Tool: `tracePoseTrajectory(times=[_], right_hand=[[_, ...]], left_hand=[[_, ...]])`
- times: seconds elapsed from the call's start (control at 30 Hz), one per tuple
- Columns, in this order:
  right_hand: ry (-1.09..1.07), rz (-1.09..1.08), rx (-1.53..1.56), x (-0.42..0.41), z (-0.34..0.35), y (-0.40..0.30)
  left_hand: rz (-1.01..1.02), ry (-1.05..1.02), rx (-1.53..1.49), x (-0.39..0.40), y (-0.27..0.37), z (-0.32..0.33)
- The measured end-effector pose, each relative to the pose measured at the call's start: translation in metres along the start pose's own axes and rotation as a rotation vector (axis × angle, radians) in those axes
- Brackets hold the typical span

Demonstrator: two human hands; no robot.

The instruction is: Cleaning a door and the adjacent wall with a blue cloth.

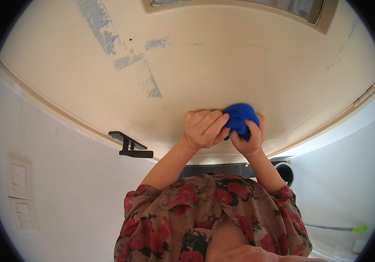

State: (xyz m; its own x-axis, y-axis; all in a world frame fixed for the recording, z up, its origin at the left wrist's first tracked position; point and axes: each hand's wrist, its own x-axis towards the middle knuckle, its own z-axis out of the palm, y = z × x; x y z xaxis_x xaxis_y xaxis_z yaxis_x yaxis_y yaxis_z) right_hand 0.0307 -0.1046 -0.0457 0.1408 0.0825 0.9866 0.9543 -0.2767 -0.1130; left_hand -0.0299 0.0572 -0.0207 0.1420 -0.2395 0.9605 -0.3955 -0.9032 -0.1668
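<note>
Both hands are together in front of my chest, close to a cream-coloured door [207, 75]. My left hand [207, 127] is curled, its fingertips on the near edge of a bunched blue cloth [242, 114]. My right hand [251, 136] grips the same cloth from the other side, with thumb and finger pressed into its folds. Some fingers of the right hand are hidden behind the cloth. Grey-blue patches of residue [97, 26] mark the door at the upper left.
A black door handle [136, 153] juts out at the left edge of the door. Light switches [18, 177] are on the white wall at left. A glazed opening [240, 6] is at the top. A hinge [364, 95] shows at right, a round pipe opening [284, 173] below it.
</note>
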Motion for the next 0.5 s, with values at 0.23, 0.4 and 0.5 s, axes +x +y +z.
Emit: tracePoseTrajectory(times=[0.23, 0.4, 0.5], right_hand=[[-0.018, 0.027, 0.012, 0.0039, -0.0026, -0.0039], [-0.026, 0.04, -0.01, 0.0037, -0.0052, -0.0049], [-0.041, 0.049, 0.004, 0.0056, -0.0087, -0.0056]], left_hand=[[0.001, 0.003, 0.007, 0.0006, 0.0003, 0.0003], [0.001, -0.004, 0.003, 0.0013, 0.0009, 0.0004], [0.001, -0.008, 0.005, 0.0008, 0.0012, 0.0]])
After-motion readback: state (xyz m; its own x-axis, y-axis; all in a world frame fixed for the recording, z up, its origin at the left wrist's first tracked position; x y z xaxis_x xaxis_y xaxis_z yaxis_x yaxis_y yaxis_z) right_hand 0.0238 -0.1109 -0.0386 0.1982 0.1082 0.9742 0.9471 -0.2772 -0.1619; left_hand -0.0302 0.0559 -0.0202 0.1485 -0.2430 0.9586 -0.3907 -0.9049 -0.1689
